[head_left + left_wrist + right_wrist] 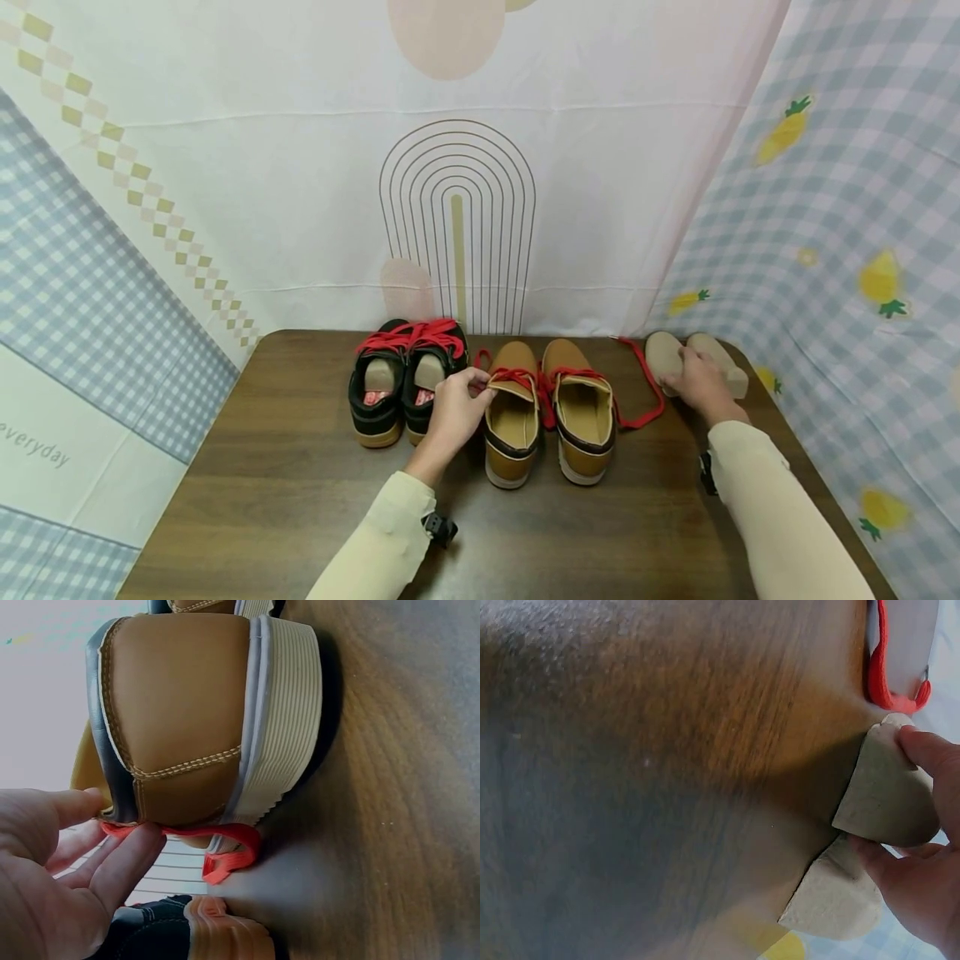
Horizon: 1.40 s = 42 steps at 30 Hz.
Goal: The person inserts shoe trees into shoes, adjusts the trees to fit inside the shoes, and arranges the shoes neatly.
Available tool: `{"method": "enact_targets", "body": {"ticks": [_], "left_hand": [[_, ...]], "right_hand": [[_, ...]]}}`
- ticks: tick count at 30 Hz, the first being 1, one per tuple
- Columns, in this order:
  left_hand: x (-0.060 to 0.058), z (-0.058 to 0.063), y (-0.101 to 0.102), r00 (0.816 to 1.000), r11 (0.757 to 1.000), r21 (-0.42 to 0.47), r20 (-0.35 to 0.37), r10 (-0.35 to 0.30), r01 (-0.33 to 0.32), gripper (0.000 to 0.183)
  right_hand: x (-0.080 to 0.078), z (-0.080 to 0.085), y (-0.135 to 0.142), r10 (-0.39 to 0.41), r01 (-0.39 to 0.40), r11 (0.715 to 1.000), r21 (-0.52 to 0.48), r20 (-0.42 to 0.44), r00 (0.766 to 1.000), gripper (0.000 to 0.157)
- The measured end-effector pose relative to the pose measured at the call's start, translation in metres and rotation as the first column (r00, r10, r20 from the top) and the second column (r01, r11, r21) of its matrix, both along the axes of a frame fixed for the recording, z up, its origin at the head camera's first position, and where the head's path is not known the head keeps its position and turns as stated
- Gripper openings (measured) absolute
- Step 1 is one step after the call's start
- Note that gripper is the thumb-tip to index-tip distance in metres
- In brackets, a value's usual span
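Note:
My left hand (459, 408) pinches the side collar of a tan lace-up shoe (507, 473), the left one of a pair. In the left wrist view the thumb lies at the tan shoe's (180, 690) opening, and fingertips touch its outer side by the red lace (236, 859). Beside it stands the other tan shoe (583, 471), toe to the wall. At the table's far right corner my right hand (703, 387) grips a beige molded shoe insert (889, 787) between thumb and fingers. A second beige insert (836, 896) lies right beside it.
Left of the tan pair stand black shoes (377, 427) with red laces and beige pieces inside. A loose red lace end (645, 417) trails across the wooden table (285, 467) toward the inserts. Patterned cloth (315, 192) hangs behind and at both sides.

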<state>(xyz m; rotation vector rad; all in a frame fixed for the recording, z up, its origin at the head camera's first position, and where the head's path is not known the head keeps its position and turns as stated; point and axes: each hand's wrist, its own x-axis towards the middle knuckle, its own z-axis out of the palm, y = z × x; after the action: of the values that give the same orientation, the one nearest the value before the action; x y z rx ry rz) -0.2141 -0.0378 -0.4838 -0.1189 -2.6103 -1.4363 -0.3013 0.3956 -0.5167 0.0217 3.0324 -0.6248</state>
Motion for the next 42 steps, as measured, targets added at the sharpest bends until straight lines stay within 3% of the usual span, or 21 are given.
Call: {"method": "enact_targets", "body": {"ticks": [10,17,27,36,42], "left_hand": [[-0.004,0.006,-0.005,0.998,1.0,0.01,0.049,-0.027,0.026,0.009],[-0.008,0.007,-0.005,0.992,0.996,0.082,0.122,-0.04,0.03,0.009],[-0.005,0.008,-0.004,0.991,0.995,0.096,0.124,-0.046,0.035,0.009],[-0.004,0.005,-0.006,0.99,0.993,0.106,0.129,-0.06,0.046,0.008],[-0.006,0.003,-0.008,0.987,0.991,0.119,0.141,-0.077,0.06,0.008]], "right_hand": [[-0.002,0.003,-0.003,-0.059,0.061,0.998,-0.031,0.059,0.996,0.083],[-0.002,0.001,-0.001,-0.062,0.062,0.997,-0.048,0.013,0.998,0.083],[0.006,-0.009,-0.001,-0.091,0.08,0.991,-0.105,-0.102,0.991,0.077],[0.012,-0.018,-0.007,-0.192,0.175,0.968,-0.18,-0.086,0.978,0.083],[0.016,-0.02,-0.006,-0.178,0.161,0.97,-0.184,-0.083,0.98,0.083]]}}
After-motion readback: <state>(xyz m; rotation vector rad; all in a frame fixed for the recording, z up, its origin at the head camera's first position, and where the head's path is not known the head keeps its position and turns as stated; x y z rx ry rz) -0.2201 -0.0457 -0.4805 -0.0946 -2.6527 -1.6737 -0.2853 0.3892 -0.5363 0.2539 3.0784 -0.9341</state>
